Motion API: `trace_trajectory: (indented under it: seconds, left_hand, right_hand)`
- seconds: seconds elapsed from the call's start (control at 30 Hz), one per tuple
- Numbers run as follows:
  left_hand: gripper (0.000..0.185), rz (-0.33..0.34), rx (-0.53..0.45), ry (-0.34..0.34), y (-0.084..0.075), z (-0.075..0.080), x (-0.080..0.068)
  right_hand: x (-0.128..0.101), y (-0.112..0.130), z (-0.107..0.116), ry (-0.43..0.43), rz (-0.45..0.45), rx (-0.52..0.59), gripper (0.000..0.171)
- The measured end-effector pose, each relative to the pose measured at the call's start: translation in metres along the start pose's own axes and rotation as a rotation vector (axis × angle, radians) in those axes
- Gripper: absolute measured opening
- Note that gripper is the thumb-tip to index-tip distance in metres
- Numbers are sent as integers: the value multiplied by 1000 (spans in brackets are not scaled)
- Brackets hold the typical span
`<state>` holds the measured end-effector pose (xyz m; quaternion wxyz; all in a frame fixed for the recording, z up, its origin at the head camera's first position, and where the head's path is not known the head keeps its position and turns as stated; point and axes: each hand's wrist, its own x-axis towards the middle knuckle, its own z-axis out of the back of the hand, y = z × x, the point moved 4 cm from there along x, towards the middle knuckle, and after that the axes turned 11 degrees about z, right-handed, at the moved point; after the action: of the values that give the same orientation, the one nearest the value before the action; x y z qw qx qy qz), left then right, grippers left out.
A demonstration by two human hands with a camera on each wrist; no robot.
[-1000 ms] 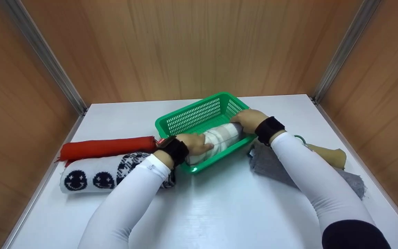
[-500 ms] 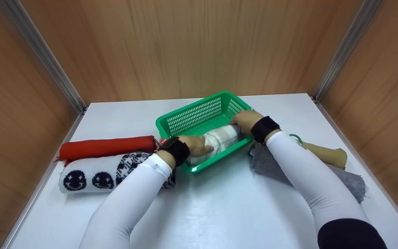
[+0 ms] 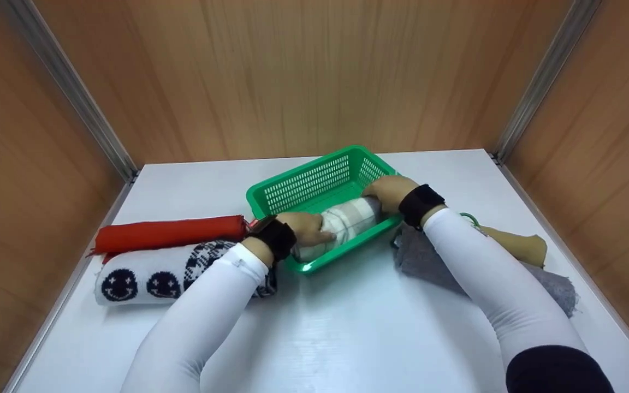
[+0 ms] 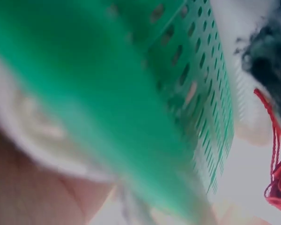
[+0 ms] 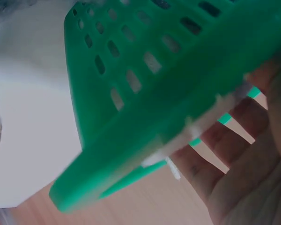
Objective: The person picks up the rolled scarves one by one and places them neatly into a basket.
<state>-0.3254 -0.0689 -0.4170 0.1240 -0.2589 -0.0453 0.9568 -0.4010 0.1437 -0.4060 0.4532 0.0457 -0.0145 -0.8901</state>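
Your left wrist view is badly blurred: the green basket (image 4: 131, 93) fills it, and the pale roll (image 4: 33, 126) is only a smear at the lower left. The red cloth (image 4: 278, 187) is cut off by the right edge there.

From the head view, your right hand (image 3: 388, 191) covers the far end of the roll (image 3: 347, 218), and its fingers drop out of sight behind the basket wall (image 3: 342, 248). Your left hand (image 3: 306, 228) hides the near end.

Your right sleeve (image 3: 489, 278) covers much of the grey cloth (image 3: 421, 256). The tan item (image 3: 516, 245) is too partly hidden to identify. The green ring (image 3: 470, 218) is mostly covered.
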Motion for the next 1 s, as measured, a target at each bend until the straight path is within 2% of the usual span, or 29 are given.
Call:
trace_trajectory:
  seconds: [0.23, 0.5, 0.7, 1.0]
  left_hand:
    - [53, -38, 30, -28, 1, 11, -4]
    - [55, -56, 4, -99, 6, 19, -6]
    - [55, -88, -27, -186, 11, 26, -6]
    - [44, -152, -76, -341, 14, 29, -13]
  right_hand:
    - [-5, -2, 12, 16, -75, 13, 39]
    - [-8, -6, 22, 21, -130, 23, 49]
    - [-9, -5, 29, -25, -95, 8, 41]
    - [-17, 3, 30, -97, -59, -17, 39]
